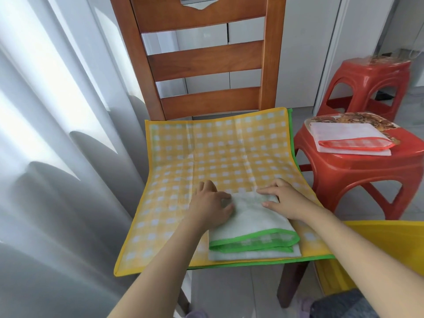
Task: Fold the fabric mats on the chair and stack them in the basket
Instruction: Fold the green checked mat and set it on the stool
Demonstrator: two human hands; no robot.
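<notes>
My left hand [210,204] and my right hand [285,199] press with relaxed fingers on the folded green-edged mat [251,230], thin and white, which lies on the flat yellow checked mat [220,152] covering the wooden chair [204,60] seat

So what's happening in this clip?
A person is folding fabric mats on a wooden chair. Both hands, left hand and right hand, rest on a folded green-edged mat lying on an unfolded yellow checked mat. A folded red-edged mat sits on a red stool. No basket is clearly visible.
</notes>
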